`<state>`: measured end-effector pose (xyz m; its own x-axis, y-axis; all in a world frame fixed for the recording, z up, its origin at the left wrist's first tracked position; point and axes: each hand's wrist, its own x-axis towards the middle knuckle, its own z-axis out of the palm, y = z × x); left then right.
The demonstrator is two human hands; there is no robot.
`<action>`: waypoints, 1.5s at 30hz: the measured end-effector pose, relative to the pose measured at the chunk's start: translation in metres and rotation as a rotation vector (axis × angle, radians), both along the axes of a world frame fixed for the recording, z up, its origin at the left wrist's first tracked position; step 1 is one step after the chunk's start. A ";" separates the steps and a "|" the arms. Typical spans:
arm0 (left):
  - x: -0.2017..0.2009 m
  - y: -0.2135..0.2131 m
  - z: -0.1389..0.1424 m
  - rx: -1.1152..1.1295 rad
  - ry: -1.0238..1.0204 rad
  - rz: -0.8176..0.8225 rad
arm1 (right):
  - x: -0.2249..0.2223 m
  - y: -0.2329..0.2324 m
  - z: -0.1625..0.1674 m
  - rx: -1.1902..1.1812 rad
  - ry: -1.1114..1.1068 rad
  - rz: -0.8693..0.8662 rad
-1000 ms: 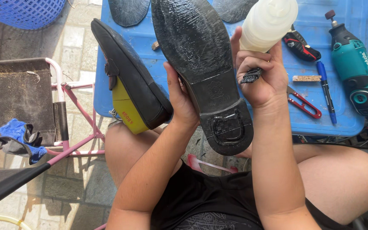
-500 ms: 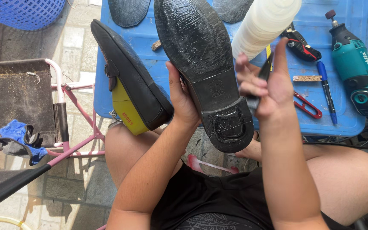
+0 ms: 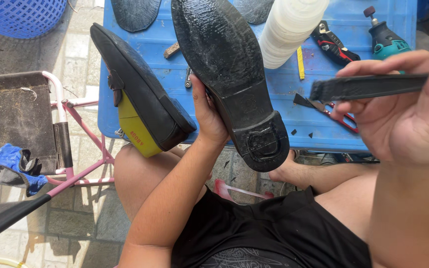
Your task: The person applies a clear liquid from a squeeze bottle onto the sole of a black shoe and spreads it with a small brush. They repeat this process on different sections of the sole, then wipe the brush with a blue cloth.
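Note:
My left hand (image 3: 209, 116) grips a black shoe (image 3: 229, 74) from the side and holds it sole up over the blue table (image 3: 323, 131), heel toward me. The sole looks glossy and rough. My right hand (image 3: 403, 119) is raised at the right and pinches a flat black rubber strip (image 3: 368, 87) between thumb and fingers, held level and apart from the shoe. A second black shoe (image 3: 140, 97) with a yellow lining leans over the table's near left edge.
On the table lie a white plastic bottle (image 3: 289, 30), a teal rotary tool (image 3: 386, 39), red-handled cutters (image 3: 333, 47), red scissors (image 3: 336, 116), a yellow pencil (image 3: 300, 62) and black sole pieces (image 3: 135, 12). A pink-framed stool (image 3: 75, 144) and blue gloves (image 3: 11, 161) are left.
My right hand has come away from the shoe's sole, moved right and closer to the camera, and now shows the black strip held flat. The left hand keeps the shoe in the same place.

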<state>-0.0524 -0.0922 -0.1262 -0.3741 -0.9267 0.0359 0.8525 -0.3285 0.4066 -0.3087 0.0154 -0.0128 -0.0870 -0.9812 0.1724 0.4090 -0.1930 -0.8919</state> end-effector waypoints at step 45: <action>-0.013 0.001 -0.037 -0.058 -0.099 0.093 | 0.049 0.014 0.004 -0.073 0.376 -0.444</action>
